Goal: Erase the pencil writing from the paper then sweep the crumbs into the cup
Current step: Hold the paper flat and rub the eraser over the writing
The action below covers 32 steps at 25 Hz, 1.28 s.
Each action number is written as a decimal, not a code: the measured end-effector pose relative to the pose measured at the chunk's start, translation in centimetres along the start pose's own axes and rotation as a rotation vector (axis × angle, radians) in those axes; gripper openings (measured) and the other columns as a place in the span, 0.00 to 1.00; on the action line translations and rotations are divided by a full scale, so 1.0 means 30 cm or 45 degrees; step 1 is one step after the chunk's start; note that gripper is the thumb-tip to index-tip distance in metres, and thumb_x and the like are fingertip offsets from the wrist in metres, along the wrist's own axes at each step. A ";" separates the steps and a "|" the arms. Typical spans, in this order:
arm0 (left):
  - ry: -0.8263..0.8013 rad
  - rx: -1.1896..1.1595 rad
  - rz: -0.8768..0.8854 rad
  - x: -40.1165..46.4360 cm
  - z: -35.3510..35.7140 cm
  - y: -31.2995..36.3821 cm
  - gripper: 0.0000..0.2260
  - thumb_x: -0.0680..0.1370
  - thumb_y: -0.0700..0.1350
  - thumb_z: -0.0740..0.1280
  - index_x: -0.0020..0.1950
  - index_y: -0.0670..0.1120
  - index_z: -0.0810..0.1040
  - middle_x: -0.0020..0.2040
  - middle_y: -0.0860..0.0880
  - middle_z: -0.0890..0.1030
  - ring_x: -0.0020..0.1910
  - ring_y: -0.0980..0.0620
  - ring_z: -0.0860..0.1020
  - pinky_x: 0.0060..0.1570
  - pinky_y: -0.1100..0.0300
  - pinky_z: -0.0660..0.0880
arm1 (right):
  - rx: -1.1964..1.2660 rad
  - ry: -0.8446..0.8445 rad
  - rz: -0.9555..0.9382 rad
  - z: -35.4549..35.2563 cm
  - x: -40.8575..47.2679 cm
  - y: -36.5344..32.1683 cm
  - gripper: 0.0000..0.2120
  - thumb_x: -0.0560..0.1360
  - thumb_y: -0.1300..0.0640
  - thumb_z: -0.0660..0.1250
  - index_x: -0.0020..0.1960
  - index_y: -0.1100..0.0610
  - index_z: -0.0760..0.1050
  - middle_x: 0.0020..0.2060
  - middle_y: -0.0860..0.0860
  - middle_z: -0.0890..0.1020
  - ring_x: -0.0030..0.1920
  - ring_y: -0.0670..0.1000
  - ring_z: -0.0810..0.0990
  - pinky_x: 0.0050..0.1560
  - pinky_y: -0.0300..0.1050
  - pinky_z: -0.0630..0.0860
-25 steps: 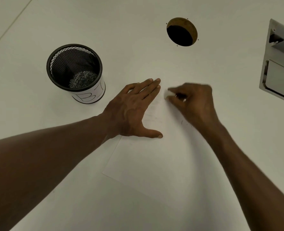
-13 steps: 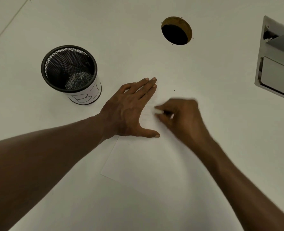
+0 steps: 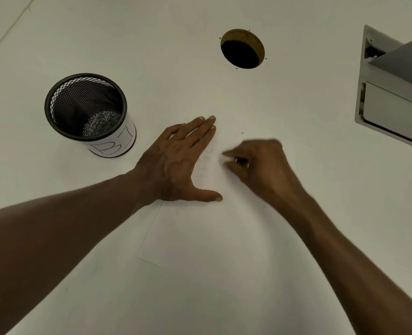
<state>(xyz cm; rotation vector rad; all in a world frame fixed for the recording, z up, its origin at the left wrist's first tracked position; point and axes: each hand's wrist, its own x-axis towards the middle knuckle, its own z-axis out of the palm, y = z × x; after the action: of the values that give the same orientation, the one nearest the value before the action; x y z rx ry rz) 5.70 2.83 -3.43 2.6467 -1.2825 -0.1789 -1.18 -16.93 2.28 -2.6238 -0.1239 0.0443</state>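
Observation:
A white sheet of paper (image 3: pixel 207 233) lies on the white table, with faint pencil lines (image 3: pixel 206 163) near its upper part. My left hand (image 3: pixel 176 163) presses flat on the sheet's upper left, fingers spread. My right hand (image 3: pixel 260 165) is blurred and pinches a small white eraser (image 3: pixel 229 159) against the paper, just right of the left fingers. A black mesh cup (image 3: pixel 86 110) with a white label stands upright to the left, apart from the paper, with pale shreds inside.
A round cable hole (image 3: pixel 242 49) opens in the table beyond the paper. A grey metal fixture (image 3: pixel 393 93) sits at the right edge. A few dark specks (image 3: pixel 242 133) lie near the paper's top.
My right hand moved from the paper's upper part down and toward the left hand, then slightly back up and right, rubbing with the eraser. The left hand stayed flat on the sheet.

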 end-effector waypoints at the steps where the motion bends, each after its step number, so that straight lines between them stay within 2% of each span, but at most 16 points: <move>1: 0.001 0.002 0.000 0.000 0.000 0.001 0.58 0.67 0.83 0.50 0.83 0.41 0.53 0.84 0.46 0.49 0.83 0.48 0.50 0.80 0.49 0.54 | -0.028 0.029 0.004 -0.004 0.023 0.003 0.08 0.73 0.62 0.73 0.52 0.61 0.84 0.39 0.56 0.85 0.38 0.54 0.83 0.44 0.46 0.78; 3: -0.001 -0.005 0.001 0.002 0.001 0.002 0.58 0.67 0.83 0.50 0.83 0.41 0.54 0.84 0.46 0.50 0.83 0.48 0.50 0.80 0.49 0.54 | -0.047 0.031 -0.038 0.023 -0.018 -0.026 0.08 0.72 0.64 0.73 0.51 0.62 0.84 0.38 0.55 0.85 0.37 0.54 0.82 0.42 0.43 0.77; 6: -0.013 -0.027 0.001 0.001 -0.003 0.000 0.58 0.67 0.82 0.50 0.83 0.41 0.53 0.84 0.46 0.49 0.83 0.48 0.50 0.80 0.50 0.52 | 0.002 -0.194 -0.105 0.031 -0.113 -0.087 0.07 0.71 0.63 0.74 0.49 0.61 0.85 0.37 0.54 0.85 0.36 0.51 0.82 0.40 0.39 0.77; 10: -0.002 -0.045 0.004 -0.001 -0.003 0.003 0.57 0.68 0.81 0.53 0.83 0.41 0.53 0.84 0.46 0.49 0.83 0.49 0.50 0.80 0.49 0.53 | -0.001 -0.063 -0.029 -0.001 0.034 0.003 0.09 0.72 0.60 0.74 0.52 0.59 0.84 0.40 0.52 0.86 0.36 0.48 0.81 0.41 0.36 0.75; 12: 0.003 -0.074 0.012 0.000 -0.005 0.001 0.55 0.69 0.80 0.55 0.83 0.42 0.53 0.84 0.47 0.48 0.83 0.49 0.49 0.80 0.51 0.52 | 0.076 -0.009 0.041 -0.013 -0.001 0.041 0.09 0.72 0.59 0.74 0.53 0.57 0.84 0.41 0.50 0.86 0.36 0.46 0.81 0.40 0.33 0.74; 16: -0.013 -0.052 0.039 0.003 -0.006 -0.008 0.52 0.70 0.79 0.54 0.83 0.46 0.55 0.85 0.50 0.48 0.83 0.50 0.48 0.79 0.50 0.51 | 0.209 -0.020 0.181 -0.035 -0.079 0.095 0.10 0.72 0.58 0.75 0.53 0.54 0.84 0.41 0.48 0.86 0.38 0.46 0.82 0.42 0.40 0.77; 21: -0.018 -0.046 0.101 0.000 0.000 -0.012 0.49 0.71 0.80 0.53 0.84 0.51 0.52 0.85 0.51 0.45 0.83 0.50 0.48 0.79 0.49 0.50 | 0.217 -0.078 0.140 -0.028 -0.063 0.085 0.10 0.73 0.60 0.74 0.53 0.54 0.84 0.43 0.48 0.85 0.41 0.48 0.82 0.44 0.42 0.77; 26: -0.022 -0.024 0.103 0.002 0.003 -0.015 0.47 0.72 0.79 0.52 0.83 0.51 0.57 0.84 0.52 0.50 0.83 0.50 0.49 0.79 0.46 0.53 | 0.338 0.143 0.271 0.044 -0.106 0.023 0.09 0.70 0.60 0.77 0.51 0.55 0.84 0.37 0.46 0.84 0.36 0.44 0.80 0.40 0.33 0.76; 29: -0.013 -0.031 0.100 0.002 0.004 -0.016 0.48 0.71 0.80 0.52 0.83 0.50 0.58 0.84 0.52 0.51 0.83 0.50 0.50 0.79 0.46 0.53 | 0.302 0.185 0.208 0.072 -0.112 -0.026 0.07 0.71 0.59 0.76 0.49 0.56 0.85 0.35 0.47 0.83 0.34 0.44 0.78 0.39 0.36 0.75; 32: 0.003 -0.038 0.095 0.006 0.004 -0.014 0.48 0.71 0.79 0.54 0.83 0.50 0.59 0.84 0.52 0.52 0.83 0.51 0.51 0.79 0.48 0.52 | 0.288 0.328 0.280 0.001 0.021 0.079 0.07 0.72 0.59 0.75 0.49 0.58 0.85 0.36 0.50 0.84 0.34 0.47 0.78 0.40 0.38 0.73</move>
<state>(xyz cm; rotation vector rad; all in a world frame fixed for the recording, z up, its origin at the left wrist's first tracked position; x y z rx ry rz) 6.11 2.94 -3.64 2.5688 -1.3643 -0.1818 -0.37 -18.91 1.07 -2.3809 0.2450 -0.1925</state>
